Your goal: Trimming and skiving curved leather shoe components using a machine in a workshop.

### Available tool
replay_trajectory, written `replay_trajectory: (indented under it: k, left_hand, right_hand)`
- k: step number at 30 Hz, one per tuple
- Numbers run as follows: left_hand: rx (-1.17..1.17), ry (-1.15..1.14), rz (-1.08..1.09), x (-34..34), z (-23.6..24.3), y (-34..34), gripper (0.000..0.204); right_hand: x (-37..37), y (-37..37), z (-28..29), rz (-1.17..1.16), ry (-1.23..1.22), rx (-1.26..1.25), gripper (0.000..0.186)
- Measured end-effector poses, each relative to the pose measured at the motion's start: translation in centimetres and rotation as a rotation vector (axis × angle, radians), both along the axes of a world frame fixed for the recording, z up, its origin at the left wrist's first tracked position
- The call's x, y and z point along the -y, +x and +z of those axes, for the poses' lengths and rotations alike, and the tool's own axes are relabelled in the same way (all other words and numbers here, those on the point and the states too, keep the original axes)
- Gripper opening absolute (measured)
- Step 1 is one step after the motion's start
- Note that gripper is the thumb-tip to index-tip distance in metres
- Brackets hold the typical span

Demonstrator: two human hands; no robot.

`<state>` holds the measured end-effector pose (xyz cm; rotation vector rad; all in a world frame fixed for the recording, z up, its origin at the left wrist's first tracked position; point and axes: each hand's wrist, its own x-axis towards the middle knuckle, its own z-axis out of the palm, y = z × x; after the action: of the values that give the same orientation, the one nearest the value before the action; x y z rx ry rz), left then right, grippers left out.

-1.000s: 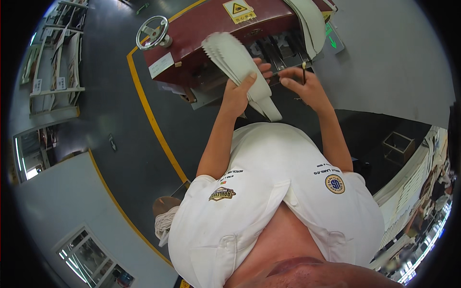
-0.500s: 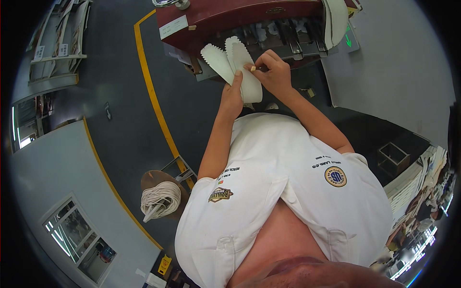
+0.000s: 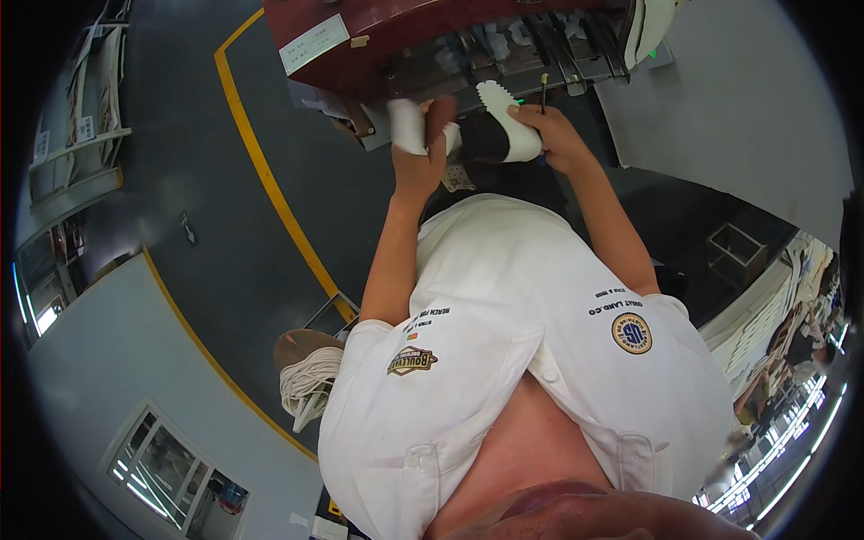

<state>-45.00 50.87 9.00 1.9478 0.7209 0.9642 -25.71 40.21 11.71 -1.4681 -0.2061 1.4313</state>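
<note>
My left hand [image 3: 420, 160], partly smeared by motion, is closed around white strip pieces [image 3: 408, 126]. My right hand [image 3: 558, 139] pinches a white strip [image 3: 515, 130] with a saw-toothed end, bent in a curve. A slim dark stick [image 3: 544, 94] with a pale tip stands up from the right fingers. Both hands are just in front of the red machine [image 3: 405, 27], below its dark metal rails [image 3: 562, 58].
A yellow floor line [image 3: 270, 189] runs at the left, near white racks [image 3: 81, 126]. A coil of white cord [image 3: 310, 378] lies behind my left side. A pale grey panel [image 3: 720, 126] borders the right; a small frame box [image 3: 736, 252] is below it.
The strips, first bundled in my left hand, are now apart between both hands. My right hand joined them, then moved rightward with one strip; my left hand moved left.
</note>
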Motion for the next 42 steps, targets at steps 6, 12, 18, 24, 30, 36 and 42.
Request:
replay_trajectory:
  k: [6, 12, 18, 24, 30, 36, 42]
  left_hand:
    - [0.274, -1.089, -0.140, 0.1, -0.4, 2.8, 0.030]
    - [0.115, -1.078, -0.089, 1.0, -0.8, 5.1, 0.033]
    - [0.077, -1.239, 0.025, 0.2, -0.6, 6.4, 0.032]
    - [0.015, -1.351, 0.021, -0.9, -1.2, 7.3, 0.033]
    - [0.063, -1.356, 0.037, -1.2, -0.8, 8.6, 0.035]
    - [0.020, -1.341, 0.048, -1.4, -0.6, 8.4, 0.035]
    - [0.068, -1.321, 0.127, -0.8, 0.1, 8.5, 0.032]
  right_hand:
    - [-0.4, 2.8, -0.7, 0.154, 0.026, -0.032, 0.029]
    - [-0.9, 0.4, -1.8, 0.129, -0.049, 0.505, 0.027]
    - [-0.3, -0.2, -0.9, 0.251, -0.030, 0.520, 0.034]
    - [-0.5, 1.3, 0.0, 0.116, -0.117, 0.127, 0.030]
    - [-2.0, 2.2, 0.0, -0.013, -0.154, -0.056, 0.022]
    - [-2.2, 2.1, 0.3, -0.019, -0.144, -0.005, 0.020]
    - [-2.1, 1.7, -0.5, -0.137, -0.123, -0.092, 0.022]
